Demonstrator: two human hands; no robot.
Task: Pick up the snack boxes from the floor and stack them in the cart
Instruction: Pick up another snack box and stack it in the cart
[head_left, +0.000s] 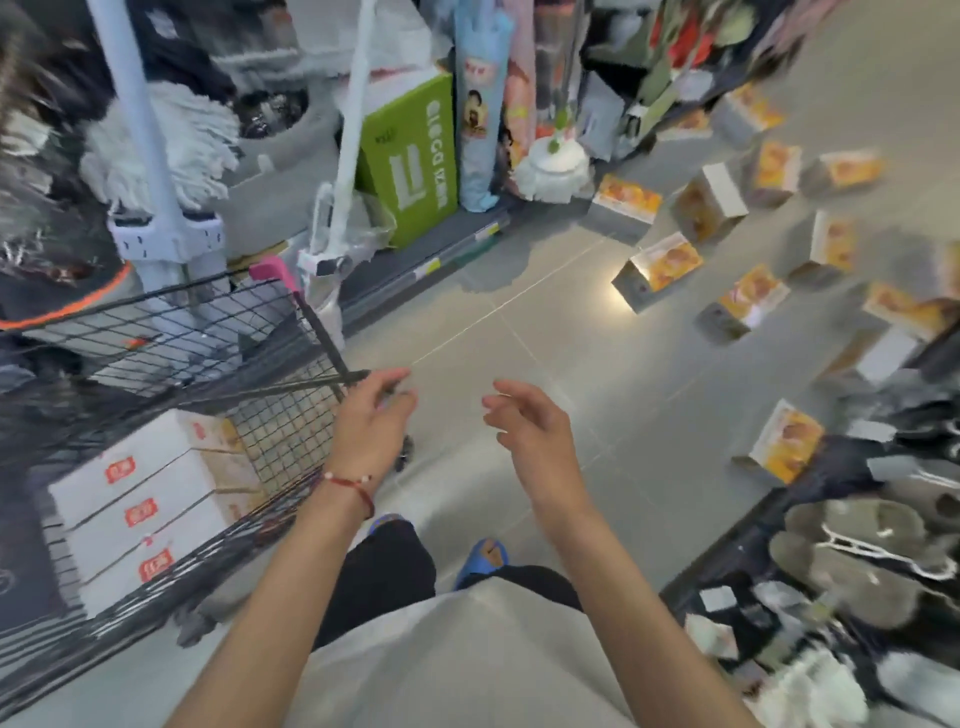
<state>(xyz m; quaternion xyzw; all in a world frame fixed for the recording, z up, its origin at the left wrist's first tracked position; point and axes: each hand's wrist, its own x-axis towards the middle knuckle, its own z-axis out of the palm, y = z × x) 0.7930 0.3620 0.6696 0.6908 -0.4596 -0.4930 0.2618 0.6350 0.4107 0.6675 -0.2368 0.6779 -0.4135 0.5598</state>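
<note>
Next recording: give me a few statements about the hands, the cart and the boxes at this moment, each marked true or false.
1. The left hand and right hand hold nothing. True.
2. White boxes sit stacked in the cart. True.
3. No snack boxes lie on the floor. False: many snack boxes lie scattered on the floor.
4. The left hand grips the pink handle. False: it is open, apart from the pink handle.

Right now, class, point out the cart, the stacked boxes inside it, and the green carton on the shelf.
cart (280, 436): head view, wire end wall.
stacked boxes (166, 499): head view, white face of the middle box.
green carton (410, 161): head view, printed front face.
</note>
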